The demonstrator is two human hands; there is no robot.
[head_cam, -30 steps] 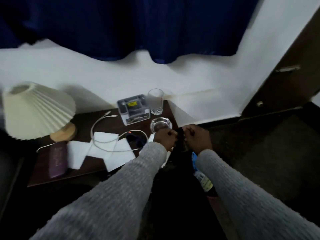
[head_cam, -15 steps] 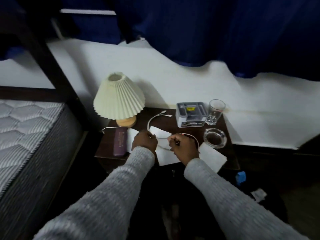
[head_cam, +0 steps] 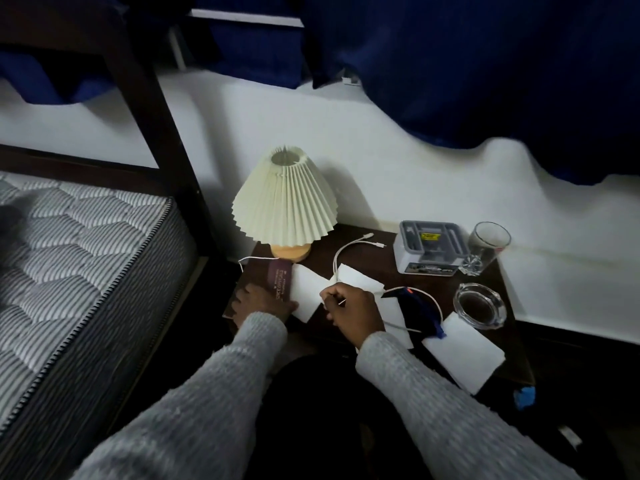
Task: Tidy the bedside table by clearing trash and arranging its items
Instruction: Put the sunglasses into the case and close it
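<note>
The step in hand looks like gathering the loose clutter at the front of the dark wooden tabletop (head_cam: pixel 363 268) — the sheets of white paper (head_cam: pixel 465 351) and the thin white charging cable (head_cam: pixel 349 249) — rather than arranging the standing items. Taking the cream pleated-shade lamp (head_cam: pixel 285 206) as the landmark: the right hand (head_cam: pixel 353 311) sits in front of and to the right of it, curled nearly closed, fingertips pinching the cable where it crosses a sheet of paper; whether it also grips the sheet itself I cannot tell. The left hand (head_cam: pixel 261 304) lies directly in front of the lamp's base, spread fairly flat and touching the near end of a slim maroon case (head_cam: pixel 278 280) and the paper edge beside it, gripping nothing clearly. The next move probably calls for lifting the cable clear of the papers without dragging them toward the clear glass ashtray (head_cam: pixel 479 304) far to the lamp's right — then collecting the sheets.
</note>
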